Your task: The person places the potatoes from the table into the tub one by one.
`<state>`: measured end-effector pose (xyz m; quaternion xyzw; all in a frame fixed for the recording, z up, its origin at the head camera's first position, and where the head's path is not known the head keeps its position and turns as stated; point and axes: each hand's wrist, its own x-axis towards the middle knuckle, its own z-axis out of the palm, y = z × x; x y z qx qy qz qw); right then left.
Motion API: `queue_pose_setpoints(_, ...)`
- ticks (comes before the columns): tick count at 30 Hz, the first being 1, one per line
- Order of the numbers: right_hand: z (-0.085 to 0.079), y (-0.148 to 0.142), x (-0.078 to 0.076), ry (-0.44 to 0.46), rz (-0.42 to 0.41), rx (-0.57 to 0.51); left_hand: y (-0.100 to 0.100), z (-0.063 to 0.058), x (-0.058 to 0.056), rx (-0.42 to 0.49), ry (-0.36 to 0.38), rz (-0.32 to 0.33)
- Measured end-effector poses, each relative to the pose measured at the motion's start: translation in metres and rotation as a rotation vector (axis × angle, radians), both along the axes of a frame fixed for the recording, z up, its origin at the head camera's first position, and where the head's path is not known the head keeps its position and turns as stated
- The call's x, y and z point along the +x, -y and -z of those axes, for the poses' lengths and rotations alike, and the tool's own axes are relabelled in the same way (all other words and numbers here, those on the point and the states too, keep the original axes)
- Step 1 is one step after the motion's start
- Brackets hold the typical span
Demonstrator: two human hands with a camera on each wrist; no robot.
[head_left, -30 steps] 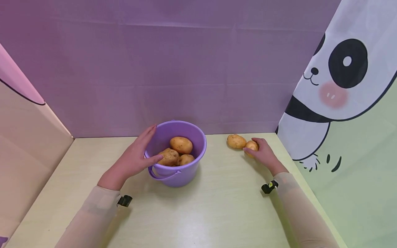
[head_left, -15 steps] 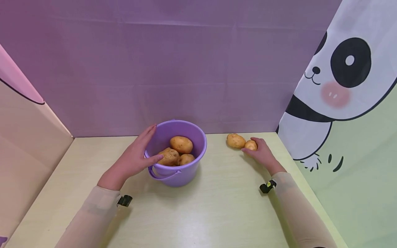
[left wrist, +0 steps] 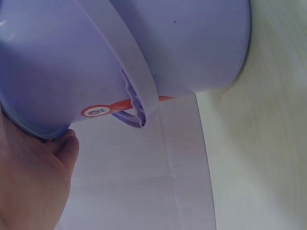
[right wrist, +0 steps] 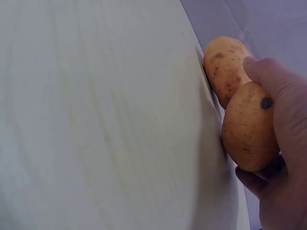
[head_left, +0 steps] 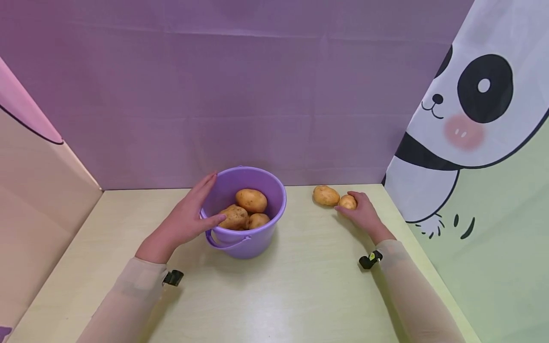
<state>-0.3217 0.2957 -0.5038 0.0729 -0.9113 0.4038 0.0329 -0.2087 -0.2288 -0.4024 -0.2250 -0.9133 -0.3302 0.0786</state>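
My left hand (head_left: 185, 220) holds the purple plastic bucket (head_left: 250, 240) by the left side of its rim, thumb over the front edge and fingers along the outer left. Inside the bucket lie several potatoes; one large potato (head_left: 250, 200) rests on top towards the back. At the back right, my right hand (head_left: 363, 215) grips a small potato (right wrist: 250, 127) between thumb and fingers. Right against it lies a longer potato (head_left: 326, 196) on the table; in the right wrist view the thumb tip overlaps this spotted potato (right wrist: 224, 67).
The pale wooden table (head_left: 274, 295) ends at a purple backdrop (head_left: 257, 105) close behind the bucket and potatoes. A panda-printed panel (head_left: 472, 133) stands along the right edge. The bucket's handle (left wrist: 127, 52) hangs down its front side.
My right hand has shifted very slightly left with its grip around the small potato. The left hand and the bucket stay put.
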Motion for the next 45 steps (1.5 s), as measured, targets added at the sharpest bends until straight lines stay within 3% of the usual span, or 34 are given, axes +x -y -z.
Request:
queue_pose_setpoints(9, 0.0, -0.005, 0.002, -0.026, 0.015, -0.032, -0.001, -0.003, 0.002, -0.007, 0.004, -0.003)
queue_pose_setpoints(23, -0.013, 0.0, 0.005, -0.029, 0.016, -0.076, -0.002, -0.003, 0.003, -0.001, 0.008, -0.004)
queue_pose_setpoints(45, -0.043, 0.027, 0.013, -0.095, -0.083, -0.186, -0.001, -0.003, 0.002, 0.001, 0.003, 0.001)
